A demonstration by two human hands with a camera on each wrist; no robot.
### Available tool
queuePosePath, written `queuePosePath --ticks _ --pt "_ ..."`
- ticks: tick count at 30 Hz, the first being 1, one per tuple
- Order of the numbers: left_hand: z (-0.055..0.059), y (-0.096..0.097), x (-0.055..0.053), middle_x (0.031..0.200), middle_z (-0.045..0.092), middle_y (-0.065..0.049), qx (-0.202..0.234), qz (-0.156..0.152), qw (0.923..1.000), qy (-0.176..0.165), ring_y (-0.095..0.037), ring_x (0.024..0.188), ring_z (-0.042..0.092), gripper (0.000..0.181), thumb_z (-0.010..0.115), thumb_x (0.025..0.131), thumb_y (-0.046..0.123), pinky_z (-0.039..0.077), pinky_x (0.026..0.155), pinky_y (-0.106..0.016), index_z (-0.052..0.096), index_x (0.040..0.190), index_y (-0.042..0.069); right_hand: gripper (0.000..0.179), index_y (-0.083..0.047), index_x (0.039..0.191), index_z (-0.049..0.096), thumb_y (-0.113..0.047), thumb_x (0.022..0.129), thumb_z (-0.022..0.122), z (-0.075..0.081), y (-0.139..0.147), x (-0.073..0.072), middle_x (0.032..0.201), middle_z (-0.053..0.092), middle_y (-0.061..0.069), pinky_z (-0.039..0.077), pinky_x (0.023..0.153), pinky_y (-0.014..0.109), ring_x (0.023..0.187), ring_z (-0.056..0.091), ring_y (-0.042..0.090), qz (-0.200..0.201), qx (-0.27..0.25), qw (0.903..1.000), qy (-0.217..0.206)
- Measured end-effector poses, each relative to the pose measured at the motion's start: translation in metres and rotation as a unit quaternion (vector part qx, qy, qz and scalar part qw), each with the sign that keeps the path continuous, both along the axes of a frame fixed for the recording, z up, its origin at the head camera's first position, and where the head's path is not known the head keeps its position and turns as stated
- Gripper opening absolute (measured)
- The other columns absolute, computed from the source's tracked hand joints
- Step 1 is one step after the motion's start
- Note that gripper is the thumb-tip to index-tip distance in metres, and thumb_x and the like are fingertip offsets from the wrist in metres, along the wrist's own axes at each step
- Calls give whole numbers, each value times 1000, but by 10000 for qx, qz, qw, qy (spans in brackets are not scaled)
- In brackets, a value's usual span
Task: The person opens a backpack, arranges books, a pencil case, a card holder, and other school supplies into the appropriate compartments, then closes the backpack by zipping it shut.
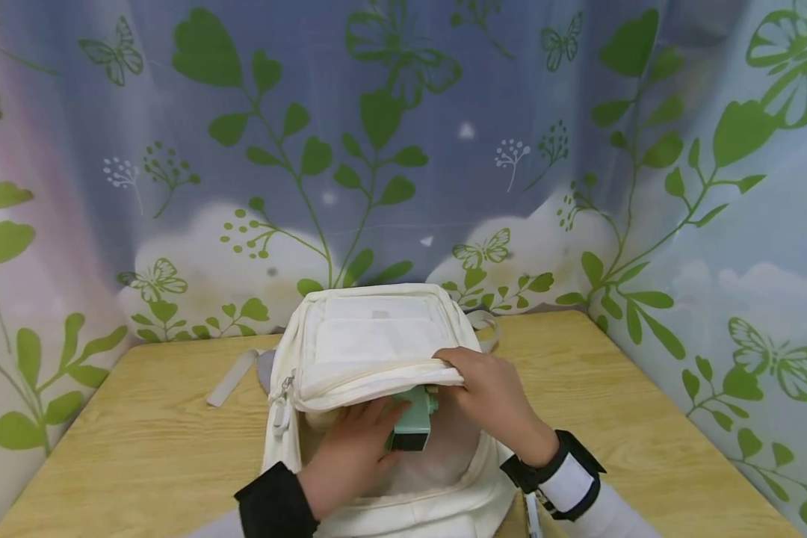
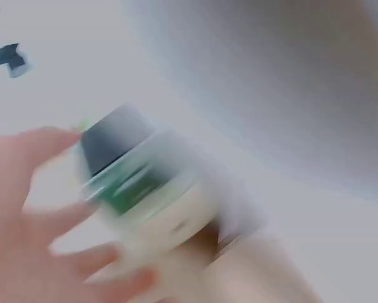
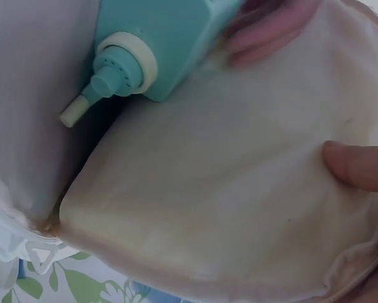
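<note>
A white backpack (image 1: pixel 376 340) lies unzipped on the table, its front flap raised. My right hand (image 1: pixel 498 396) grips the flap's edge at the right corner, and in the right wrist view the thumb (image 3: pixel 356 165) presses on the cream lining (image 3: pixel 195 196). Inside the opening, my left hand (image 1: pixel 353 448) holds a teal crank pencil sharpener (image 1: pixel 413 418), its dark end towards me. The sharpener's crank (image 3: pixel 106 79) with a pale knob shows in the right wrist view. Motion blurs the left wrist view, where the fingers spread around the sharpener (image 2: pixel 144 183).
A pale strap (image 1: pixel 232 377) lies on the wooden table (image 1: pixel 168 433) left of the backpack, another loop (image 1: pixel 487 329) at its right. A zipper pull (image 1: pixel 281 415) hangs at the opening's left side. Behind and at both sides hang leaf-patterned curtains (image 1: pixel 390 209).
</note>
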State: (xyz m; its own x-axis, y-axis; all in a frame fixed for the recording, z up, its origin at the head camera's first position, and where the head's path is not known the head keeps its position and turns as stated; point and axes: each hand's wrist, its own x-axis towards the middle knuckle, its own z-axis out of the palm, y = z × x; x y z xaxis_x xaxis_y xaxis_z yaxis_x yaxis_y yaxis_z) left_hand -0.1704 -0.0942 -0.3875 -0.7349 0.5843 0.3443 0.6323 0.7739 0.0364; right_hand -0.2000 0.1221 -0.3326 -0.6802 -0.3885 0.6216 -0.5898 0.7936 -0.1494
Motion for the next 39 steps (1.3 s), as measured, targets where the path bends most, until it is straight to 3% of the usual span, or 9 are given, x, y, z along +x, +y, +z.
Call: queuePosePath --ticks 3,5,10,12,16,20,27,33,39 --pt "14 -13 19 139 45 -5 -214 -434 9973 -552 -25 129 44 49 65 86 38 40 100 -43 53 129 18 30 -23 103 66 -17 76 77 -8 3 3 99 70 -7 53 65 28 80 67 9 66 124 9999 14" --pt "26 -27 31 133 51 2 37 -833 9841 -1568 -17 122 49 41 60 89 42 43 95 -37 56 125 22 34 -22 108 65 -15 77 77 -14 7 7 104 69 -6 53 68 28 84 68 10 227 291 9993 -98" --pt "51 -79 40 103 66 14 1075 -1353 9008 -3985 2 93 59 26 52 94 40 49 75 -24 67 107 23 56 -17 126 56 -8 75 76 -28 26 20 125 61 0 51 75 30 103 63 17 1038 895 9888 -584" --pt "57 -100 38 91 67 13 1227 -1230 8865 -4289 4 82 58 24 51 95 36 49 68 -23 69 96 20 61 -14 132 51 -15 76 76 -35 32 25 133 54 3 49 82 32 113 57 20 1519 1020 9809 -666" --pt "61 -134 25 76 64 10 1291 -383 9144 -3818 3 68 55 29 49 96 36 45 59 -22 66 82 17 72 -10 140 39 -37 81 69 -54 36 34 146 39 6 28 109 30 133 39 21 2223 990 9672 -735" --pt "54 -146 6 79 62 5 1464 734 9427 -2908 -4 68 56 26 50 96 34 44 59 -25 65 91 13 77 -9 145 30 -45 85 62 -69 32 41 149 35 5 5 115 22 137 34 21 2138 1069 9697 -510" --pt "18 -134 -33 115 60 -16 1783 1347 9581 -1794 -29 98 60 27 56 93 13 49 79 -40 57 118 3 72 -9 146 30 -43 89 58 -77 29 48 148 36 3 10 114 27 135 37 20 1806 1240 9754 -230" --pt "11 -122 -55 83 63 -7 1660 1487 9605 -1668 -18 69 56 23 58 92 12 44 60 -31 59 111 0 57 -17 139 40 -45 91 54 -69 24 43 142 43 0 33 103 34 127 44 15 1679 1498 9743 -120" --pt "15 -126 -51 77 61 -4 1749 1687 9596 -1419 -13 64 51 10 61 90 11 40 58 -28 64 93 3 53 -28 143 36 -47 94 46 -63 19 41 141 44 0 42 96 41 127 44 17 1445 2142 9660 -92"
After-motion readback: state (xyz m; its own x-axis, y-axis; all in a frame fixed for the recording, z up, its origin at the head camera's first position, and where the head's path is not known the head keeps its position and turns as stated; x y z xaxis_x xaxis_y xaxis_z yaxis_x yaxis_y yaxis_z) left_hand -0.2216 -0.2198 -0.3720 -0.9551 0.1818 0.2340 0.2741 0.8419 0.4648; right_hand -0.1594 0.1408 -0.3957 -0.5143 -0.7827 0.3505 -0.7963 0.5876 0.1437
